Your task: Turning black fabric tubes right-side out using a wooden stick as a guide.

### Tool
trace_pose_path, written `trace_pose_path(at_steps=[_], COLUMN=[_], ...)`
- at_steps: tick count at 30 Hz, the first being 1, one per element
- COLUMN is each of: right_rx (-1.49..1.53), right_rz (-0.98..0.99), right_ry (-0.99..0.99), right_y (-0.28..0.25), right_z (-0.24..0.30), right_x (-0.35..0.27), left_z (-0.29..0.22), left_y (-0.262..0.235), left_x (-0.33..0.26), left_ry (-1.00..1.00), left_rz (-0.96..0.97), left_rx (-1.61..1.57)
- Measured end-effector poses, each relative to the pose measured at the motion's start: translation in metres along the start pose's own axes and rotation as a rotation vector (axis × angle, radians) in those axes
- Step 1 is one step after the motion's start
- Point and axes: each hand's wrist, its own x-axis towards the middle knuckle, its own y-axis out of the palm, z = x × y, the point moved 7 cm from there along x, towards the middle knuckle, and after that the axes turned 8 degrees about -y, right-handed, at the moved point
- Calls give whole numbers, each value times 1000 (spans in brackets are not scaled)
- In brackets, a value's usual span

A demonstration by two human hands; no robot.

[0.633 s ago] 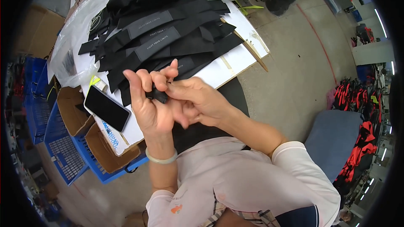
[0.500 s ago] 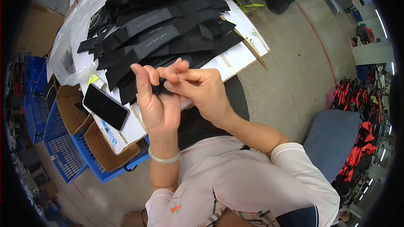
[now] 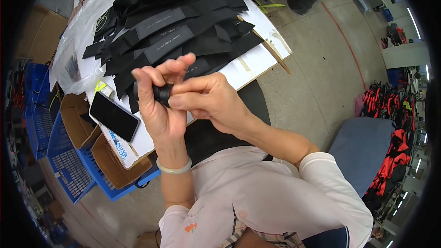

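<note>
Both hands meet above the near edge of the table. In the crook between thumb and fingers, my left hand (image 3: 163,117) holds a small black roll (image 3: 162,94), palm turned up, some fingertips raised. From the right, my right hand (image 3: 213,101) pinches the roll's near end between thumb and forefinger. What the roll is made of cannot be made out. Just beyond lies a spread heap of flat black fabric strips (image 3: 170,43), several with a dark grey printed patch.
A phone (image 3: 115,116) lies at the left edge of the white tabletop (image 3: 250,64). Below it are cardboard boxes (image 3: 112,167) in blue plastic crates (image 3: 73,170). Clear plastic bags (image 3: 69,66) flank the strips. A thin wooden strip (image 3: 275,55) runs along the right edge.
Both hands have shifted slightly left. My right fingers have come away from among my left fingers into a pinch, and more of the black roll shows.
</note>
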Motion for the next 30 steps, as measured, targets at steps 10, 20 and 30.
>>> trace_pose_path(at_steps=[10, 20, 30], right_rx=[337, -572, 236], right_rz=[-144, -88, -96], right_ry=[139, -656, 221], right_y=[3, 5, -4], right_z=[-20, 4, -5], right_x=[-5, -15, -33], left_z=[-7, -3, 12], left_y=[4, -5, 9], left_x=[-4, -10, -17], left_ry=[171, 170, 11], left_rz=[153, -88, 135], left_rx=[54, 169, 330])
